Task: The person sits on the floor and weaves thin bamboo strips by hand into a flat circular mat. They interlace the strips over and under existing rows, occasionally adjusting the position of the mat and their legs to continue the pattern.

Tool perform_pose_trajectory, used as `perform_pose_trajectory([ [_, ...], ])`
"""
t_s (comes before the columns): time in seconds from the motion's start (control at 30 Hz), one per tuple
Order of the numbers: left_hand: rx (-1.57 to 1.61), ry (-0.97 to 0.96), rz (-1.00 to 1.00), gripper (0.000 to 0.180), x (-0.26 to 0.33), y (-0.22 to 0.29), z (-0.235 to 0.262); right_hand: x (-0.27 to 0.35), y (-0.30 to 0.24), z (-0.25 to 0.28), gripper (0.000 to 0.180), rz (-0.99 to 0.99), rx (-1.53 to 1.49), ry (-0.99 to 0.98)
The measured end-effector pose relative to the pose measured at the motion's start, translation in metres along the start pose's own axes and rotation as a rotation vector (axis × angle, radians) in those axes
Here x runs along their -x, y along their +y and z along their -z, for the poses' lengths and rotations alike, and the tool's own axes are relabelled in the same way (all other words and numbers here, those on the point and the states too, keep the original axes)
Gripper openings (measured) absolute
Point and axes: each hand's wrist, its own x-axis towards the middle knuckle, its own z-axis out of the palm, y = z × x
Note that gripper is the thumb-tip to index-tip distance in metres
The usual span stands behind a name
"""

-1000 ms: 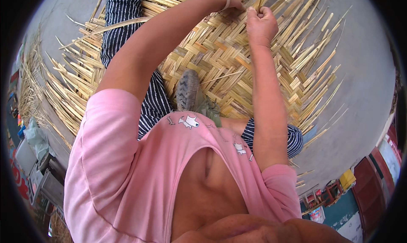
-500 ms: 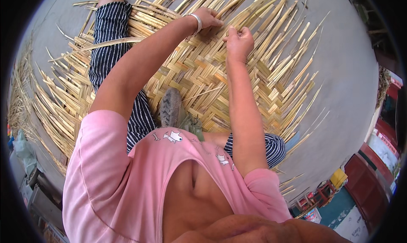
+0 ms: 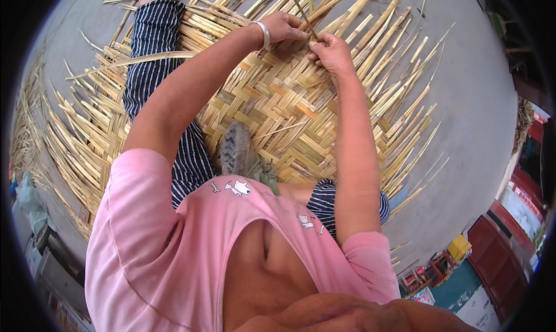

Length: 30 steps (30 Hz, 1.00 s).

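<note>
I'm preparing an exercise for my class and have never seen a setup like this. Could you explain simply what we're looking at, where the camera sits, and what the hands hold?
There is no machine here: a person works with bare hands. The view comes from a wide fisheye camera worn on the head, looking down, so straight edges bend near the rim and picture left is the person's left.

On the gray floor lies a woven mat of pale, flat strips, their loose ends fanning outward. A shoe and striped trousers show over it.

The right hand seems to pinch a thin brown strip. The left hand, with a bracelet at its wrist, is close beside it; its exact grip is unclear.
</note>
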Motion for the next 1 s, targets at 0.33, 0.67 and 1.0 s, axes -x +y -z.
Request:
perform_pose_trajectory([
  [0.33,0.175,0.535,-0.122,0.031,0.005,-0.016,0.002,-0.009,-0.01,0.005,0.03,0.006,0.18,-0.112],
  [0.67,-1.497,0.183,-0.545,0.035,-0.011,0.042,0.039,-0.008,-0.01,0.014,0.032,0.034,0.201,-0.185],
  [1.0,-1.141,-0.195,0.056,0.04,-0.01,0.052,0.048,-0.012,-0.009,0.008,0.025,0.016,0.244,-0.203],
])
